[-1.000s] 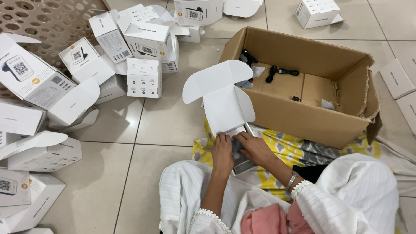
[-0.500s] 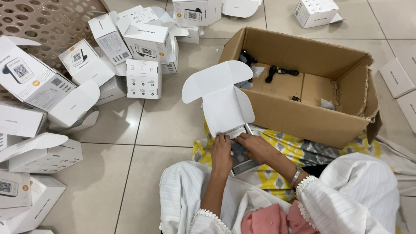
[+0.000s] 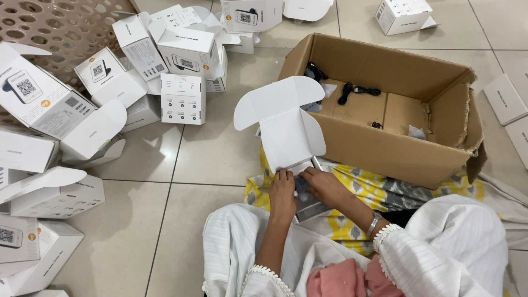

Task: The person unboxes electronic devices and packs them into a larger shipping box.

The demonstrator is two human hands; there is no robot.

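An open white carton [image 3: 289,135] with its lid flaps raised rests on my lap, just in front of the brown cardboard box [image 3: 385,146]. My left hand [image 3: 282,193] presses on the carton's near left edge. My right hand [image 3: 324,186] lies beside it with fingers curled over a dark grey item inside the carton. Both hands touch the carton; exactly what the fingers grip is hidden.
The brown cardboard box holds black cables [image 3: 352,91]. Several white printed cartons [image 3: 184,52] are heaped on the tiled floor at left and top, beside a beige perforated basket [image 3: 60,27]. More white cartons [image 3: 503,99] lie at right. A yellow patterned cloth [image 3: 374,190] lies under me.
Hardly anything differs: my right hand's fingers shift slightly over the dark item in the carton, and the raised lid wobbles a little.
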